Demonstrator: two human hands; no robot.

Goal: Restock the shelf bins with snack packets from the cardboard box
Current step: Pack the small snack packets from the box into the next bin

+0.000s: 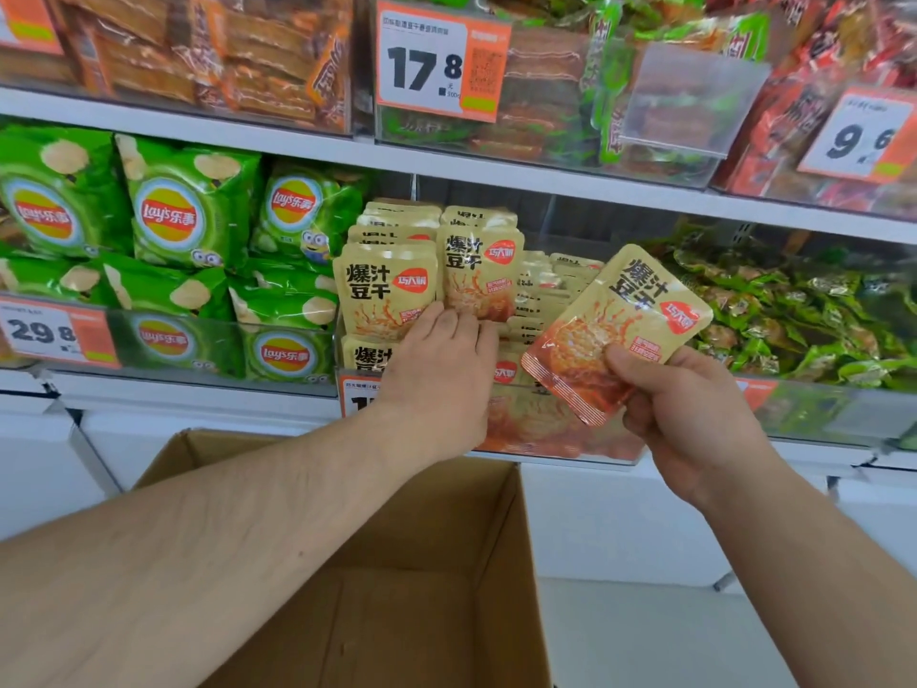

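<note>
1. A tan and orange tofu snack packet (615,330) is pinched in the right hand (694,414), tilted, just in front of the clear shelf bin (560,434).
2. Upright packets (476,270) in the bin are steadied by the left hand (441,374), fingers extended against them.
3. Shelving appears underway; next, a gap must likely be opened for the held packet.
4. The cardboard box (422,563) stands below, its visible interior bare.

Beige snack packets (384,290) — orange-red bases, black lettering, green crisp bags (191,221), brown cardboard box (412,588)
</note>
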